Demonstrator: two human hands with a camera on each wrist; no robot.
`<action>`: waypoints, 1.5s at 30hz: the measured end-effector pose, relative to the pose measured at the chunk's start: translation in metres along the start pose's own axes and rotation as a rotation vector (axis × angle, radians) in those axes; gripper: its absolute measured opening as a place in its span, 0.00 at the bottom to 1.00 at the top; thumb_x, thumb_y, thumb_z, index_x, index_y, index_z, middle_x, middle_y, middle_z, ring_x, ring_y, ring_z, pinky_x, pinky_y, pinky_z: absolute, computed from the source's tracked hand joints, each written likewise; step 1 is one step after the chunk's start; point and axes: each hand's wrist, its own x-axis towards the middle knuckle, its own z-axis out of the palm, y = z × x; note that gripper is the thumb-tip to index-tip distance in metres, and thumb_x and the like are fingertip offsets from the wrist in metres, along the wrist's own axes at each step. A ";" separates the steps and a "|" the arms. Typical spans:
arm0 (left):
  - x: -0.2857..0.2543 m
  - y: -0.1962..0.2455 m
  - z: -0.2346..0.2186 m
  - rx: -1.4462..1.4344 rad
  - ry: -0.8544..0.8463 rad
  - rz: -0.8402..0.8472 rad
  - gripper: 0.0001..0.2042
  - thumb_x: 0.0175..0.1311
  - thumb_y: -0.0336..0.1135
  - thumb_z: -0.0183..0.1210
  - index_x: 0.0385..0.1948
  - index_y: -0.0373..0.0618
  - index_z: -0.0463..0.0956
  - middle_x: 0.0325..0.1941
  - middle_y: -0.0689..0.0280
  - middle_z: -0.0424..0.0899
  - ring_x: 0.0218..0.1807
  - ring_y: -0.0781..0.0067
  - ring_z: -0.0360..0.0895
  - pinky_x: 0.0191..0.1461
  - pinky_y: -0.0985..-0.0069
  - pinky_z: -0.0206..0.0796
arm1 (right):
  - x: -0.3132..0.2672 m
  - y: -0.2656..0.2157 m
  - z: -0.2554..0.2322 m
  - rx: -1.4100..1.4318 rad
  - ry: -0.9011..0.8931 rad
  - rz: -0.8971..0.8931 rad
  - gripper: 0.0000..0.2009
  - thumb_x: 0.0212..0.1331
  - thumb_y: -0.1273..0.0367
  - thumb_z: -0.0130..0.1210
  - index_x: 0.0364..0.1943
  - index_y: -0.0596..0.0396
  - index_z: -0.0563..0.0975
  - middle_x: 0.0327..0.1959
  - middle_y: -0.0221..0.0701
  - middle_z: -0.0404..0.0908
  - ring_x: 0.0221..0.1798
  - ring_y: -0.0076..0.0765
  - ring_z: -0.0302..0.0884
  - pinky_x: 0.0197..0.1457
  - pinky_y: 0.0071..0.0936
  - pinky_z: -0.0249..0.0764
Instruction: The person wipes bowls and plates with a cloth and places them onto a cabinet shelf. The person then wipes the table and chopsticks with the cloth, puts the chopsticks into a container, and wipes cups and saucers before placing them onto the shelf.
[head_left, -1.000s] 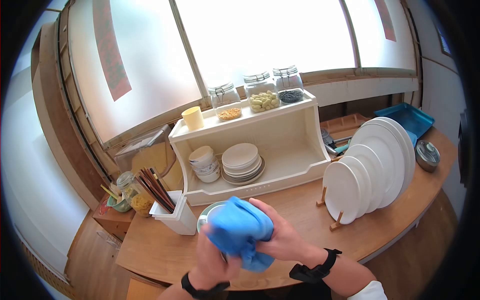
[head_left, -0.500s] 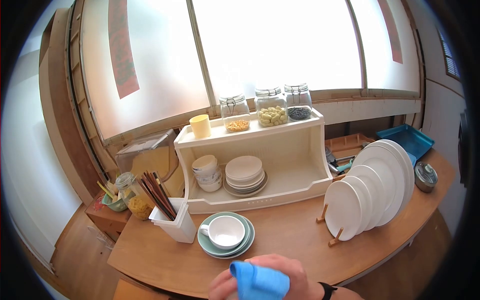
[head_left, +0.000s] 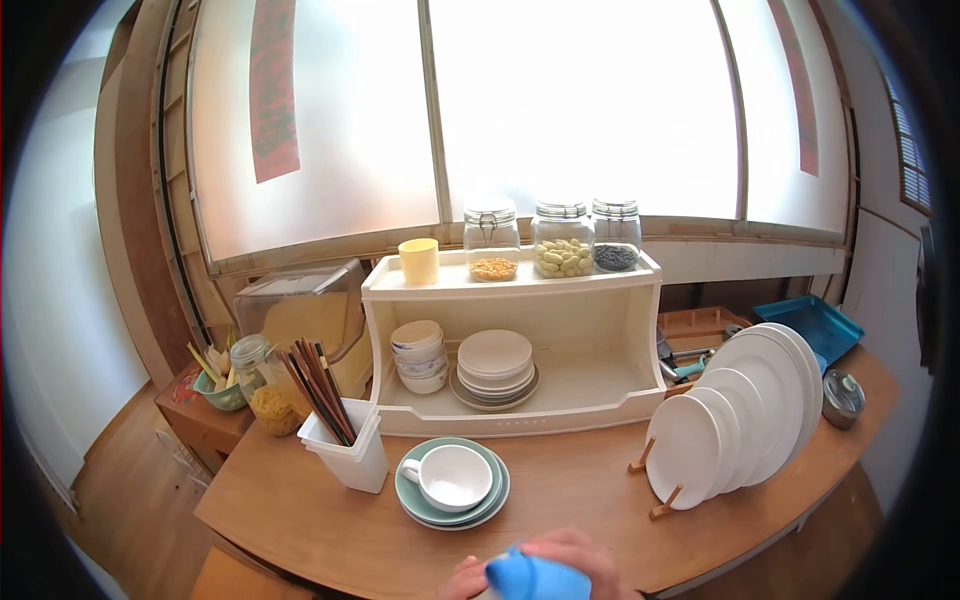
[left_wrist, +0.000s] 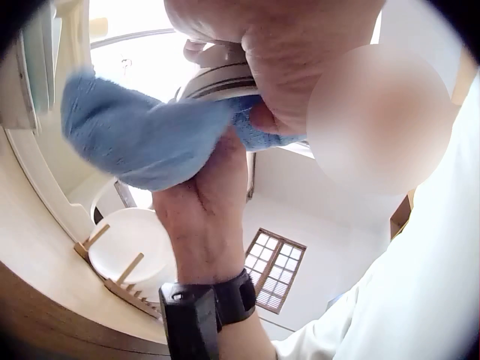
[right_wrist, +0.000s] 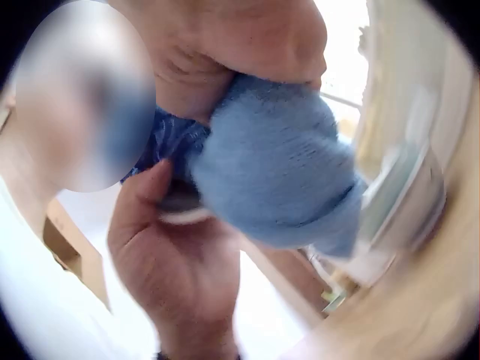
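At the bottom edge of the head view, my left hand (head_left: 464,578) and right hand (head_left: 578,553) are close together around a blue cloth (head_left: 540,578). The left wrist view shows a white round dish with dark bands (left_wrist: 221,81) in my left hand, mostly hidden by fingers and cloth. My right hand grips the cloth against this dish. In the right wrist view, the left thumb (right_wrist: 154,186) presses at the dish's edge. In front of the hands, a white cup (head_left: 455,478) sits on stacked green plates (head_left: 410,503).
A white shelf (head_left: 520,424) holds bowls (head_left: 420,357) and plates (head_left: 497,353); a yellow cup (head_left: 419,261) and glass jars (head_left: 563,240) stand on top. Left is a chopstick holder (head_left: 350,455); right, white plates (head_left: 685,450) stand in a wooden rack (head_left: 665,502).
Both hands and the blue cloth have moved down toward the bottom edge of the head view, uncovering the cup and green plates. The head view has also shifted and levelled.
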 end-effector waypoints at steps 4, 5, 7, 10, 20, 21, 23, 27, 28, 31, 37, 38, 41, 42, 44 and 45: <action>0.001 -0.002 -0.005 0.044 0.022 -0.204 0.32 0.56 0.36 0.67 0.62 0.49 0.60 0.63 0.42 0.64 0.62 0.37 0.66 0.66 0.41 0.58 | -0.014 0.001 0.026 0.235 0.157 0.128 0.19 0.52 0.72 0.63 0.50 0.61 0.76 0.46 0.46 0.79 0.46 0.48 0.78 0.51 0.39 0.76; 0.015 0.001 -0.008 0.038 0.029 -0.115 0.30 0.57 0.37 0.66 0.61 0.48 0.61 0.62 0.42 0.65 0.62 0.38 0.67 0.66 0.42 0.57 | -0.011 0.013 0.036 -0.069 0.263 -0.010 0.20 0.50 0.72 0.63 0.50 0.61 0.76 0.46 0.47 0.79 0.46 0.48 0.78 0.51 0.40 0.76; 0.017 0.005 -0.005 -0.045 0.080 -0.068 0.26 0.58 0.38 0.66 0.57 0.47 0.66 0.62 0.42 0.65 0.62 0.39 0.68 0.69 0.41 0.54 | -0.016 0.018 0.028 -0.067 0.209 -0.007 0.20 0.51 0.72 0.63 0.50 0.61 0.76 0.46 0.46 0.79 0.46 0.48 0.78 0.51 0.40 0.76; 0.006 0.002 0.001 -0.180 0.129 -0.061 0.25 0.59 0.39 0.65 0.57 0.48 0.67 0.62 0.42 0.65 0.62 0.38 0.67 0.69 0.40 0.52 | -0.007 0.010 0.008 -0.043 0.086 0.010 0.20 0.51 0.72 0.63 0.50 0.62 0.75 0.45 0.46 0.79 0.46 0.48 0.78 0.51 0.39 0.75; 0.019 -0.002 0.005 -0.087 0.066 -0.056 0.18 0.63 0.39 0.59 0.54 0.51 0.69 0.61 0.41 0.67 0.60 0.40 0.70 0.66 0.41 0.58 | -0.020 0.013 0.034 0.056 0.316 0.214 0.17 0.56 0.65 0.61 0.49 0.53 0.74 0.44 0.34 0.77 0.43 0.39 0.75 0.47 0.35 0.74; 0.016 -0.003 0.008 -0.129 0.123 -0.072 0.18 0.62 0.39 0.60 0.53 0.52 0.69 0.61 0.41 0.67 0.60 0.40 0.70 0.66 0.41 0.58 | -0.022 0.015 0.033 0.220 0.298 0.372 0.17 0.58 0.64 0.59 0.50 0.53 0.74 0.45 0.33 0.77 0.44 0.37 0.75 0.48 0.34 0.74; 0.009 -0.006 0.005 -0.118 0.116 -0.070 0.20 0.59 0.38 0.63 0.52 0.52 0.69 0.61 0.42 0.66 0.60 0.40 0.70 0.66 0.40 0.58 | -0.029 0.018 0.032 0.557 0.266 0.693 0.17 0.62 0.63 0.57 0.53 0.53 0.74 0.47 0.30 0.77 0.45 0.34 0.76 0.51 0.33 0.74; -0.001 -0.020 -0.004 -0.097 -0.017 -0.065 0.18 0.61 0.36 0.61 0.52 0.53 0.70 0.61 0.43 0.66 0.61 0.40 0.68 0.67 0.37 0.55 | -0.002 0.012 0.003 -0.229 0.020 -0.114 0.14 0.60 0.68 0.59 0.48 0.58 0.76 0.45 0.39 0.80 0.44 0.43 0.79 0.49 0.37 0.77; -0.002 -0.020 -0.003 -0.095 -0.011 -0.073 0.18 0.61 0.36 0.61 0.52 0.53 0.70 0.61 0.43 0.66 0.61 0.40 0.68 0.67 0.37 0.55 | -0.002 0.012 -0.001 -0.410 0.031 -0.313 0.14 0.58 0.69 0.60 0.47 0.58 0.76 0.44 0.40 0.79 0.43 0.44 0.78 0.48 0.37 0.77; 0.015 -0.009 -0.001 -0.034 0.027 0.045 0.14 0.61 0.37 0.62 0.48 0.53 0.74 0.60 0.44 0.67 0.60 0.42 0.68 0.66 0.37 0.55 | -0.026 0.011 0.037 -0.175 0.313 0.098 0.16 0.54 0.68 0.63 0.46 0.55 0.74 0.42 0.40 0.78 0.42 0.44 0.77 0.45 0.39 0.77; -0.002 -0.013 0.010 -0.159 0.054 -0.061 0.15 0.57 0.34 0.62 0.47 0.52 0.75 0.60 0.45 0.67 0.60 0.42 0.68 0.64 0.37 0.59 | -0.023 0.009 0.014 -0.301 0.196 -0.061 0.18 0.53 0.67 0.64 0.46 0.54 0.73 0.43 0.40 0.78 0.42 0.44 0.77 0.45 0.39 0.77; -0.006 -0.015 0.009 -0.167 0.051 -0.067 0.15 0.57 0.34 0.62 0.47 0.52 0.75 0.60 0.45 0.67 0.60 0.42 0.68 0.64 0.37 0.59 | -0.023 0.008 0.008 -0.330 0.175 -0.090 0.18 0.53 0.67 0.64 0.47 0.54 0.73 0.43 0.40 0.78 0.42 0.44 0.77 0.44 0.39 0.77; -0.001 -0.019 0.005 0.026 -0.080 0.062 0.14 0.57 0.33 0.63 0.46 0.54 0.75 0.60 0.45 0.67 0.60 0.42 0.68 0.65 0.37 0.58 | -0.019 0.006 -0.005 -0.413 0.101 -0.196 0.19 0.52 0.66 0.65 0.47 0.53 0.73 0.44 0.41 0.78 0.42 0.44 0.77 0.44 0.39 0.76; 0.002 -0.015 0.006 0.028 -0.076 0.059 0.14 0.57 0.33 0.63 0.46 0.54 0.75 0.60 0.45 0.67 0.60 0.42 0.68 0.65 0.37 0.58 | -0.019 0.005 -0.006 -0.436 0.072 -0.233 0.20 0.52 0.66 0.65 0.47 0.53 0.73 0.44 0.41 0.78 0.42 0.44 0.77 0.44 0.39 0.76; 0.012 -0.005 0.006 -0.062 0.011 0.043 0.15 0.55 0.33 0.65 0.45 0.52 0.76 0.60 0.44 0.67 0.61 0.41 0.67 0.66 0.37 0.57 | -0.024 0.009 0.014 -0.227 0.252 -0.174 0.19 0.49 0.69 0.66 0.47 0.55 0.74 0.43 0.42 0.78 0.43 0.46 0.77 0.45 0.39 0.77; 0.011 -0.007 0.009 -0.137 0.037 -0.008 0.18 0.57 0.37 0.66 0.49 0.53 0.74 0.60 0.43 0.67 0.62 0.41 0.67 0.67 0.37 0.56 | -0.022 0.009 0.012 -0.202 0.203 -0.135 0.19 0.49 0.69 0.66 0.47 0.55 0.74 0.43 0.43 0.78 0.43 0.46 0.77 0.45 0.39 0.77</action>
